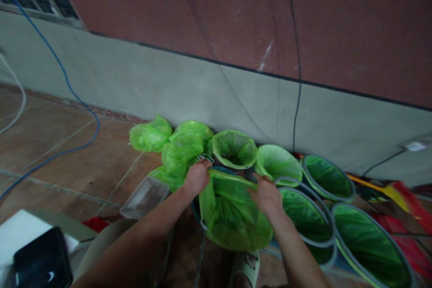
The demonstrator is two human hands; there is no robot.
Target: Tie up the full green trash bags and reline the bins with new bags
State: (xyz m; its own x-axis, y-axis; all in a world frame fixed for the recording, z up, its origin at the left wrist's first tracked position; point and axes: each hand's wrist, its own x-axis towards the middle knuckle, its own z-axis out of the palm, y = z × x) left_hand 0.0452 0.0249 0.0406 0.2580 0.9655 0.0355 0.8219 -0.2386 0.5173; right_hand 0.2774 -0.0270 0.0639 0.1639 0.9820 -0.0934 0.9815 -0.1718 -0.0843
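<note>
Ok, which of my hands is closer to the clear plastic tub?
Left. Your left hand is right of the tub, at an open green bag's rim; your right hand is farther right, across that rim.

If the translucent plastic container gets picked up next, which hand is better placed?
Likely the left hand: it's nearer the translucent plastic container. The right hand is across the green bin liner, whose edge both hands appear to hold.

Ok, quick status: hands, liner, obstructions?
Left hand, right hand gripping green bin liner. Edge stretched between them, body drooping below. Lined bins close on right side.
</note>
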